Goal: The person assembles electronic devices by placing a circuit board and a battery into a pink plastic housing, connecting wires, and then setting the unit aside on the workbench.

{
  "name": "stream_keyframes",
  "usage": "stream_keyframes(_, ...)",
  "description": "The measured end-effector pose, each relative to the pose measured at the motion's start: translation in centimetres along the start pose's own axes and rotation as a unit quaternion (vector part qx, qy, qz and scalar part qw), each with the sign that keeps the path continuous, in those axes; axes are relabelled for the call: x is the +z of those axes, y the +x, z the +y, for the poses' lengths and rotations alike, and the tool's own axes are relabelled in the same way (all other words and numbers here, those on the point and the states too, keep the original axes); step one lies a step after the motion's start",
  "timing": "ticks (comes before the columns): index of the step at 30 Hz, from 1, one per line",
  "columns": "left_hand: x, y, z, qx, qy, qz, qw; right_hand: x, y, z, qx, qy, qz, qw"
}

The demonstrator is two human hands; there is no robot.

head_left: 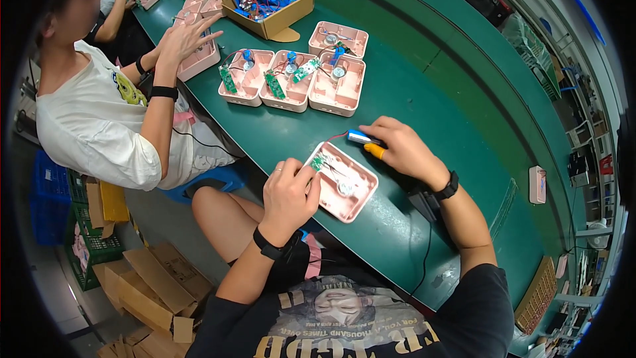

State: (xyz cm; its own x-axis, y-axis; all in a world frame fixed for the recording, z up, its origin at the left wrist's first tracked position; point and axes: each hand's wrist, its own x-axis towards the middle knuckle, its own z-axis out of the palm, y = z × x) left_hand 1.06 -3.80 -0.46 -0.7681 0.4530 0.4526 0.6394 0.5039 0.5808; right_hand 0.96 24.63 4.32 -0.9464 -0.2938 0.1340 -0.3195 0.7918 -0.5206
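Observation:
A pink plastic housing (pixel 363 193) lies on the green table right in front of me, its inside facing up. In it are a small green circuit board (pixel 319 162), thin wires and a round metallic part (pixel 345 187). My left hand (pixel 289 193) grips the housing's left side, fingertips beside the board; what the fingertips press on is partly hidden. Just beyond the housing's far right corner, my right hand (pixel 402 150) holds a blue battery (pixel 358 137) above the table. A red wire runs from the battery toward the board. One right finger wears a yellow finger cot.
Several pink housings (pixel 334 96) with boards and wires stand farther off. Behind them is a cardboard box (pixel 278 26) of blue batteries. A co-worker's hand (pixel 189 40) is raised at left. A black cable (pixel 426 262) lies near my right forearm; another pink housing (pixel 537 184) is far right.

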Motion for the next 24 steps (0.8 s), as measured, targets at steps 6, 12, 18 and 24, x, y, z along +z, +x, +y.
stream_keyframes(6,0.8,0.0,0.3,-0.01,0.04,0.052,0.998,-0.5,-0.4,-3.7,0.047,0.084,0.027,0.995)
stream_keyframes(12,1.1,0.3,0.1,-0.012,0.026,0.059,0.998,1.4,-1.2,-5.7,0.027,0.019,0.05,0.998)
stream_keyframes(18,1.2,0.0,0.3,-0.009,0.02,0.061,0.998,2.1,-1.6,-5.5,0.037,0.003,0.045,0.998)
stream_keyframes(24,1.3,0.2,0.0,-0.007,0.021,0.06,0.998,2.6,-1.1,-4.6,0.003,0.053,0.059,0.997)
